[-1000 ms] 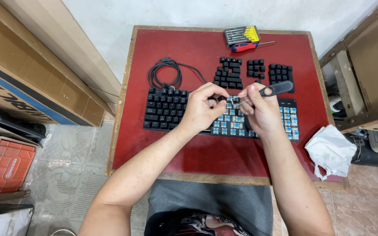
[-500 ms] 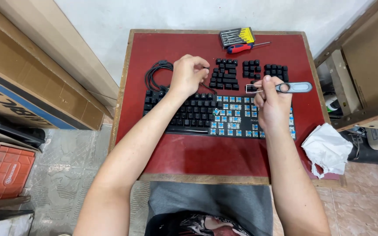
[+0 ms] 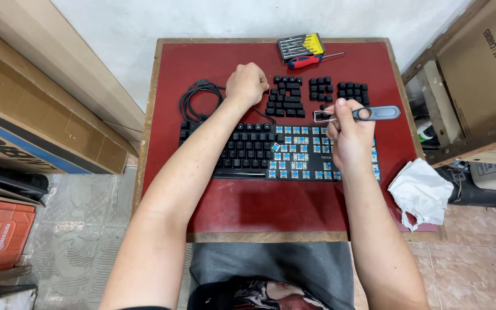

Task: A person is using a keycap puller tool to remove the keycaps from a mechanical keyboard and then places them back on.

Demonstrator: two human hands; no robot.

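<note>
Keyboard [image 3: 259,150] teardown going on here, on a small red-topped table [image 3: 259,204] pushed against a white wall. It's a black mechanical board and roughly the right half is already stripped, so you see bare blue switches there, while the left half has its black caps on.

Right hand [image 3: 348,135] hovers over the stripped half, closed around a grey keycap puller [image 3: 368,113]. The handle sticks out toward 3 o'clock and the wire loop points toward 9 o'clock. Can't tell if there's a cap caught in the loop, it looks bare from where I'm standing.

Left hand [image 3: 247,83] is up past the keyboard at about 12 o'clock from its left half, curled into a loose fist, knuckles up. Whether there's something inside that fist I can't tell. It sits right beside the piles of pulled keycaps [image 3: 285,96], which are laid out in three black clusters along the far side of the table, running off toward 3 o'clock.

At 9 o'clock from that fist is the keyboard's coiled black cable [image 3: 197,100]. At the far edge of the table there's a little yellow-and-black bit set [image 3: 299,45] with a red-and-blue screwdriver [image 3: 308,59] lying just next to it. Crumpled white cloth [image 3: 420,192] hangs off the table's right edge, around 4 o'clock from the keyboard. Cardboard boxes [image 3: 41,120] are stacked on the left.
</note>
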